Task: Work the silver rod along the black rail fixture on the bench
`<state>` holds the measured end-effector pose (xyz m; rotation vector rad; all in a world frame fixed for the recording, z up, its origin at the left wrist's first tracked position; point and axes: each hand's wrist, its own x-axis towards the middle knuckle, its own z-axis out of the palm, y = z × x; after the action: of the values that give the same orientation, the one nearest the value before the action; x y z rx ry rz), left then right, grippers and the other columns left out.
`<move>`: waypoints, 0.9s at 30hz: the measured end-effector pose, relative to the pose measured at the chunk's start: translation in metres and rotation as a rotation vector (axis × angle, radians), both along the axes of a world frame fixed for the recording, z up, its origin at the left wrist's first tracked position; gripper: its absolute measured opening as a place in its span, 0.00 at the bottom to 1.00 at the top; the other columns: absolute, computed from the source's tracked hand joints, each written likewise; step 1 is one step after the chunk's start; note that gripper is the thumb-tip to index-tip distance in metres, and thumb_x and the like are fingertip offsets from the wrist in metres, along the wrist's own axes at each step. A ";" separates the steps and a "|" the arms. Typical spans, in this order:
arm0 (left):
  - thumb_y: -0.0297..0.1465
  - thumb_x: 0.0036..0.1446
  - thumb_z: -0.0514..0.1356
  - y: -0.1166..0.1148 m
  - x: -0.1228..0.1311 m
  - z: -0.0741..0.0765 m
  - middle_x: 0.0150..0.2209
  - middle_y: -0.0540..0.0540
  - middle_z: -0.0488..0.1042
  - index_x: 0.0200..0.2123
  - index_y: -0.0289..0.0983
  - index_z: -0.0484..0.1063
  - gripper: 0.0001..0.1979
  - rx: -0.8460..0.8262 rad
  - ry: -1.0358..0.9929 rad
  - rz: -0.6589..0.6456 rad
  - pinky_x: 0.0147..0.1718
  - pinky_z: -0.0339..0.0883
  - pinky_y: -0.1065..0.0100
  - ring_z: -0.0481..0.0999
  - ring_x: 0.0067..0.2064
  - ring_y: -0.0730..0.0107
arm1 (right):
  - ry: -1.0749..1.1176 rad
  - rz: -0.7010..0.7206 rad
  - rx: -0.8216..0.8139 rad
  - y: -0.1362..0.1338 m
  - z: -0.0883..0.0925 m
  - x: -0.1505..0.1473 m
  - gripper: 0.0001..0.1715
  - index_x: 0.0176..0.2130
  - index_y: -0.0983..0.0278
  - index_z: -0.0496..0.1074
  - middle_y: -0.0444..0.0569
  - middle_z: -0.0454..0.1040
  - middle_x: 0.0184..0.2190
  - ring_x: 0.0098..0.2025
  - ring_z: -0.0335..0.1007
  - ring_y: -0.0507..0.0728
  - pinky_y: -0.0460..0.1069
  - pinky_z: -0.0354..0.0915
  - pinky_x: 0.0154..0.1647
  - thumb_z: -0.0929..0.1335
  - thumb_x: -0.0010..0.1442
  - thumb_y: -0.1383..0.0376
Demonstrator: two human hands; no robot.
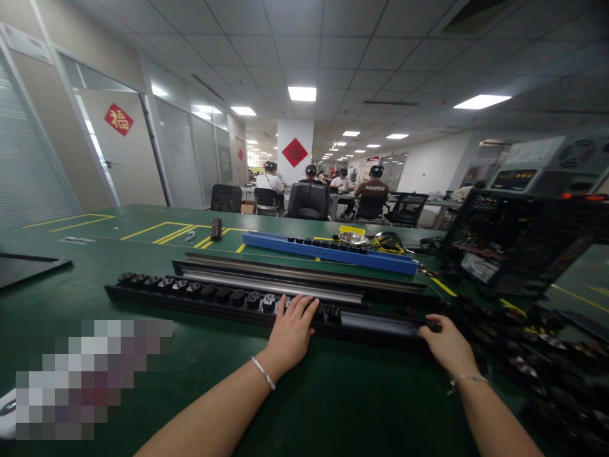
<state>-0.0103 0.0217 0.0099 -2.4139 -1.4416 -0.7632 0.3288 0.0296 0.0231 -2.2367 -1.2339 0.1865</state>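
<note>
A long black channel point(380, 325) lies across the green table in front of me, with a row of small black socket-like modules point(222, 294) seated in its left and middle part. My left hand point(294, 327) rests on the row just right of the middle, fingers stretched out and somewhat apart over the modules. At the channel's right end, my right hand point(450, 344) pinches a small black module point(434, 327) between thumb and fingers. Part of that piece is hidden by the fingers. Between the hands, the channel's smooth inner floor shows.
Behind lie more long metal profiles point(276, 285) and a blue channel point(333, 252) holding black modules. A heap of black parts point(537, 362) spreads at the right, before an open computer case point(495, 235). A metal bowl point(353, 238) stands farther back. People sit at far tables.
</note>
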 end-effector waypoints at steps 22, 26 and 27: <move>0.27 0.54 0.55 0.000 0.000 -0.001 0.59 0.44 0.59 0.60 0.44 0.52 0.30 -0.006 -0.018 -0.012 0.60 0.38 0.46 0.53 0.61 0.59 | -0.011 -0.042 -0.006 0.001 -0.001 0.009 0.26 0.45 0.61 0.70 0.52 0.74 0.37 0.35 0.70 0.60 0.52 0.64 0.36 0.62 0.47 0.55; 0.27 0.54 0.55 0.000 0.000 0.000 0.59 0.45 0.60 0.59 0.43 0.52 0.29 -0.001 -0.017 -0.011 0.60 0.38 0.46 0.53 0.61 0.60 | -0.014 -0.050 -0.012 0.000 0.001 0.007 0.27 0.45 0.61 0.70 0.52 0.74 0.38 0.35 0.70 0.61 0.52 0.64 0.37 0.62 0.47 0.54; 0.27 0.54 0.55 0.000 0.000 0.000 0.59 0.45 0.60 0.59 0.43 0.52 0.29 0.001 -0.014 -0.010 0.60 0.38 0.47 0.53 0.61 0.59 | -0.016 -0.052 -0.013 0.000 0.001 0.007 0.27 0.45 0.61 0.70 0.52 0.74 0.37 0.35 0.70 0.61 0.52 0.64 0.37 0.62 0.47 0.54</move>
<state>-0.0107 0.0217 0.0096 -2.4220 -1.4350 -0.7842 0.3356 0.0293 0.0239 -2.2833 -1.1848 0.1574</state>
